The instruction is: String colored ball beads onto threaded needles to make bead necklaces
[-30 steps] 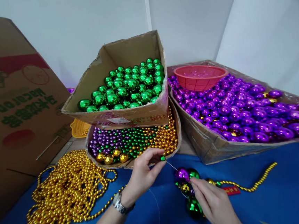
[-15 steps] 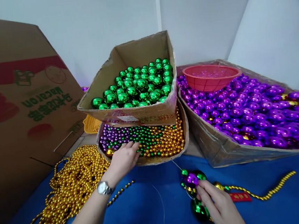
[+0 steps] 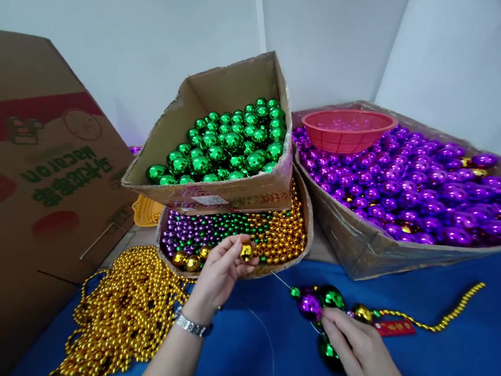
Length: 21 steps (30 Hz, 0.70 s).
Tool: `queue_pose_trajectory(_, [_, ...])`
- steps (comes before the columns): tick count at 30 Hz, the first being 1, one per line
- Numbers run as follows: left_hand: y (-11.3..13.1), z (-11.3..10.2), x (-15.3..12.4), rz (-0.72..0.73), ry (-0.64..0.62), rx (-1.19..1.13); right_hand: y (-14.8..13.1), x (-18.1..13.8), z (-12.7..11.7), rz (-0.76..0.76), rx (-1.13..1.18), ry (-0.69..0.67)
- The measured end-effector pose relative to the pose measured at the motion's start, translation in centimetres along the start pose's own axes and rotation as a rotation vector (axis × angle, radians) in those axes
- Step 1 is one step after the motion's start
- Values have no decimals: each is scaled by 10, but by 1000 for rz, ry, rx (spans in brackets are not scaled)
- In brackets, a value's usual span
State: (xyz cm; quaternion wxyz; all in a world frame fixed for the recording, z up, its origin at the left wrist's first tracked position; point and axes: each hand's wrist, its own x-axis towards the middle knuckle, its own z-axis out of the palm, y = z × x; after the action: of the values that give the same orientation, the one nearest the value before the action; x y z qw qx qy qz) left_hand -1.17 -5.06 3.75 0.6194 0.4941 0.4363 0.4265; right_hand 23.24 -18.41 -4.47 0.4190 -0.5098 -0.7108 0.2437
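Between the thumb and fingers of my left hand (image 3: pixel 226 264) is a shiny gold ball (image 3: pixel 246 250), raised over the front of a low box (image 3: pixel 223 275) of small purple, green and gold beads. More large gold balls (image 3: pixel 192 263) lie at that box's front left. My right hand (image 3: pixel 356 342) pinches a strung cluster of beads at its purple ball (image 3: pixel 309 306); large green balls (image 3: pixel 331 298) hang around it. From the cluster's left end a thin clear string (image 3: pixel 281 279) runs out past a small green bead. A gold bead strand (image 3: pixel 438 324) and a red tag (image 3: pixel 395 328) trail right.
A carton of green balls (image 3: pixel 216 192) rests above the bead box. On the right stands a big carton (image 3: pixel 353 261) of purple balls with a red basket (image 3: pixel 347 138) on top. Gold bead strands (image 3: pixel 122 322) pile on the blue cloth (image 3: pixel 238 353), beside a tall carton (image 3: pixel 27 242).
My left hand has come up out of the bead box with a gold ball and turned. My right hand keeps its pinch on the cluster, which has shifted slightly left.
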Motion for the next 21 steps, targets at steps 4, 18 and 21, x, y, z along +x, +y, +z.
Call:
queue_pose_trajectory(4, [-7, 27, -10, -96, 9, -311, -2, 2, -1, -18, -33, -3])
queue_pose_trajectory(18, [-8, 43, -20, -67, 31, -327, 2, 2, 1, -76, -138, -3])
queue_pose_trajectory(21, [-9, 43, -21, -66, 35, -335, 2, 1, 2, -55, -124, -7])
